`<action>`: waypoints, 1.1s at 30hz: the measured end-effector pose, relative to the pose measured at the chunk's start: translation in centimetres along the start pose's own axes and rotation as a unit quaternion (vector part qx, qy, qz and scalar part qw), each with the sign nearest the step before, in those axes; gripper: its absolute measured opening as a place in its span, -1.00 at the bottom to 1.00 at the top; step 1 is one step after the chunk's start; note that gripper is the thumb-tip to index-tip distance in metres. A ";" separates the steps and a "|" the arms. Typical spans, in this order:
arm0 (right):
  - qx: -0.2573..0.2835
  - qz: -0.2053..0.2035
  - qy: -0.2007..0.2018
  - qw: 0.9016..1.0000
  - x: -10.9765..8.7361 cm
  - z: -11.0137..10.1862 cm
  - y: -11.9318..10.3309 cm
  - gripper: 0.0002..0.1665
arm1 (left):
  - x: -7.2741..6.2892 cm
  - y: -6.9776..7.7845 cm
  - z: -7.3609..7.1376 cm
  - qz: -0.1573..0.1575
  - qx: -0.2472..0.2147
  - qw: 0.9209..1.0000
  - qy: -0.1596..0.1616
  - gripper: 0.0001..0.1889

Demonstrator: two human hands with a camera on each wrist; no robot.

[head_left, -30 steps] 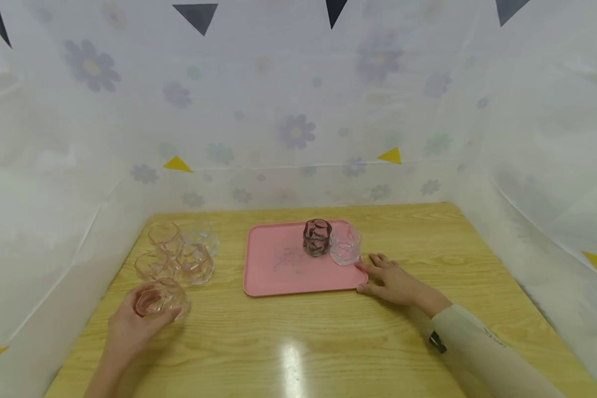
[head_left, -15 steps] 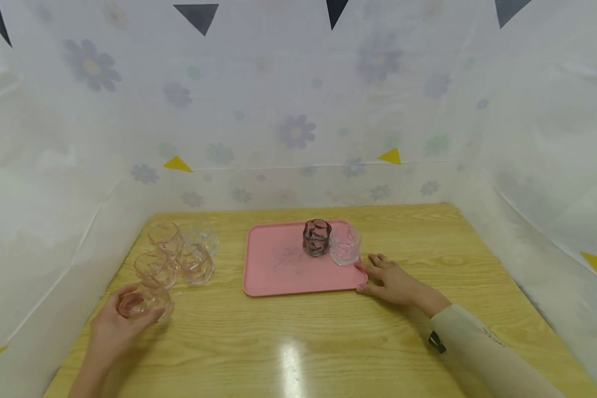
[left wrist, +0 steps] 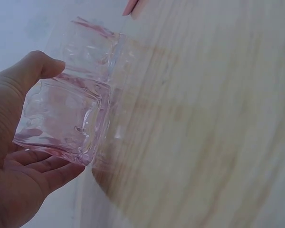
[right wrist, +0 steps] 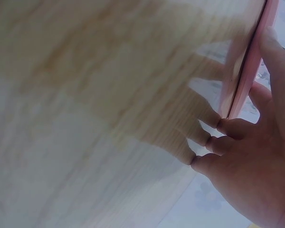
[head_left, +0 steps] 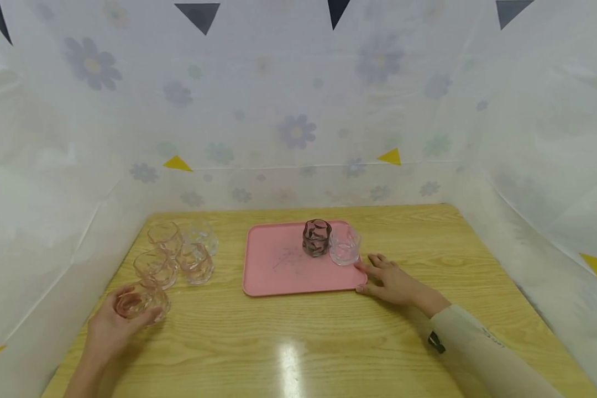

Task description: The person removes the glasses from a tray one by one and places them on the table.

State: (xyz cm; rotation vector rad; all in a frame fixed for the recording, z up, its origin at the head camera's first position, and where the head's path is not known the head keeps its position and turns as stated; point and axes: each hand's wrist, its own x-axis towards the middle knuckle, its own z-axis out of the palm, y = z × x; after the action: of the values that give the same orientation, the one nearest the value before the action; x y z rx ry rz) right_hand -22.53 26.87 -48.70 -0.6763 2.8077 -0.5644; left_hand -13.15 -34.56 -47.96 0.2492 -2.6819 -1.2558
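Observation:
At the left front of the table, my left hand (head_left: 106, 329) holds a pale pink glass (head_left: 144, 303), thumb on the near side and fingers round the far side. The left wrist view shows this glass's (left wrist: 61, 121) base right at the wood. Just behind stand several more tumblers: pink glasses (head_left: 195, 265) and a clear glass (head_left: 205, 236). My right hand (head_left: 393, 283) rests at the right front corner of a pink tray (head_left: 263, 273), thumb and forefinger touching its rim, other fingers spread on the table.
On the tray, a dark smoky glass (head_left: 317, 237) and a clear glass (head_left: 345, 247) stand side by side near the right rear. White floral sheeting (head_left: 298, 99) encloses the wooden table (head_left: 239, 348) at the back and both sides.
My left hand has moved left with the pink glass, closer to the front of the other glasses, slowing in the last half second. The right hand and tray have stayed put.

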 end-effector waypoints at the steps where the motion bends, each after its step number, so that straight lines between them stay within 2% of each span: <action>1: 0.000 0.000 0.000 1.000 0.0 0.0 0.0 -0.05 | 0.1 -0.1 0.0 0.001 0.000 1.000 0.000 -0.07; 8: 0.000 0.002 0.002 1.000 0.0 0.0 0.0 -0.05 | 0.2 -0.5 0.2 0.025 0.000 1.000 0.016 -0.12; 12: 0.000 0.003 0.002 1.000 0.0 0.1 0.1 -0.04 | 0.0 -0.6 0.2 0.030 -0.001 0.999 0.011 -0.11; 17: 0.002 0.001 0.000 1.000 0.1 0.2 0.2 -0.04 | -0.1 -0.7 -0.2 0.032 -0.007 0.999 0.002 0.03; 20: 0.000 0.000 0.003 1.000 0.1 0.1 0.2 -0.04 | -0.2 -0.3 -0.5 0.036 -0.017 0.999 0.008 0.13; 24: 0.000 0.000 0.001 1.000 0.1 0.0 0.1 -0.04 | -0.4 1.0 -1.0 0.045 -0.014 0.998 0.050 0.11; 27: 0.003 0.002 -0.002 1.000 0.0 -0.1 0.0 -0.04 | -0.1 2.5 -1.2 0.072 -0.013 0.994 0.078 0.03; 30: 0.005 0.001 -0.003 1.000 0.0 -0.1 -0.1 -0.05 | 0.3 4.1 -1.1 0.109 -0.027 0.991 0.071 -0.02; 33: 0.003 -0.001 -0.002 1.000 0.1 0.0 -0.2 -0.06 | 0.5 5.5 -0.6 0.140 -0.038 0.988 0.046 -0.03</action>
State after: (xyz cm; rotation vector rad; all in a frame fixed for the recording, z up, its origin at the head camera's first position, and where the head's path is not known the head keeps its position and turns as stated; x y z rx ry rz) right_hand -22.52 26.64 -48.57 -0.6779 2.8004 -0.5723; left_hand -13.90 -31.58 -43.29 -0.0771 -2.4779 -1.2224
